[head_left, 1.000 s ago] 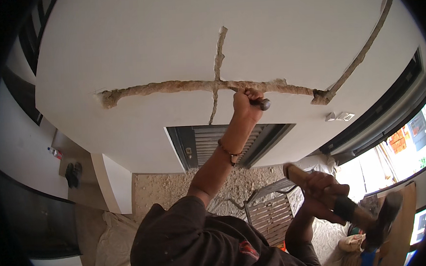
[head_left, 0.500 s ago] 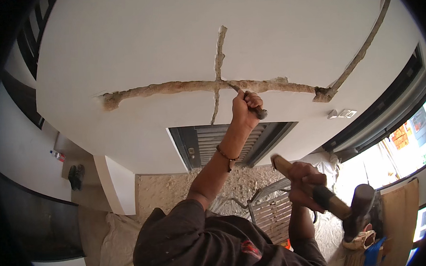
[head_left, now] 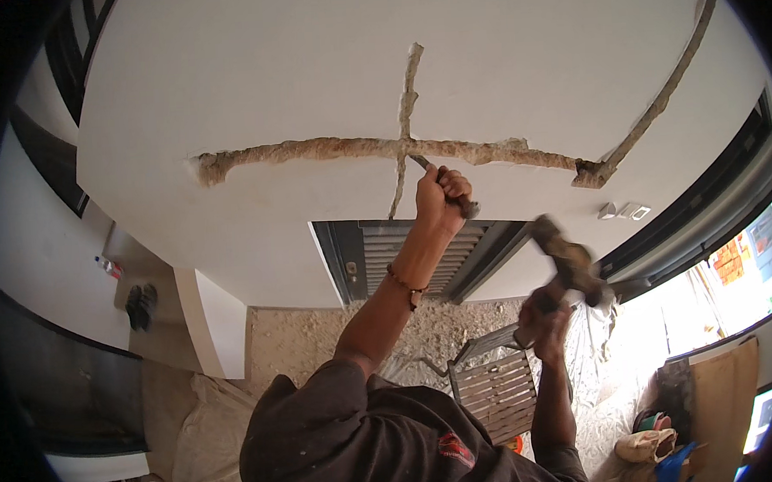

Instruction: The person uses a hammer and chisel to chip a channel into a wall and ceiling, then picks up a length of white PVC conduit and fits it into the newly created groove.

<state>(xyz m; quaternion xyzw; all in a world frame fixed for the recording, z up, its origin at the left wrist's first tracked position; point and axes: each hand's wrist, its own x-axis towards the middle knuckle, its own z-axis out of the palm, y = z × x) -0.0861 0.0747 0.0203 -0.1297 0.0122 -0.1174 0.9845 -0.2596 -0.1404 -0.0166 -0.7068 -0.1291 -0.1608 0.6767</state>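
My left hand point(head_left: 443, 199) is closed around a chisel point(head_left: 469, 209). The tool's point rests at the groove point(head_left: 329, 148) cut in the white wall, just right of where a vertical cut crosses it. Below and to the right, my right hand point(head_left: 545, 324) grips a hammer point(head_left: 569, 262) with its head raised; motion smears the head. A gap separates the hammer from the chisel's butt end. Fingers hide the middle of the chisel.
A second groove point(head_left: 658, 109) climbs the wall at right, above white switches point(head_left: 636, 211). Below the cuts is a grey louvred door point(head_left: 422, 256). Rubble point(head_left: 321, 332) covers the floor near a slatted metal platform point(head_left: 497, 392). Shoes point(head_left: 141, 306) lie at left; a board point(head_left: 726, 398) leans at right.
My right hand has swung the hammer so its head now points up toward the wall instead of down to the right. My left hand and the chisel stay at the groove.
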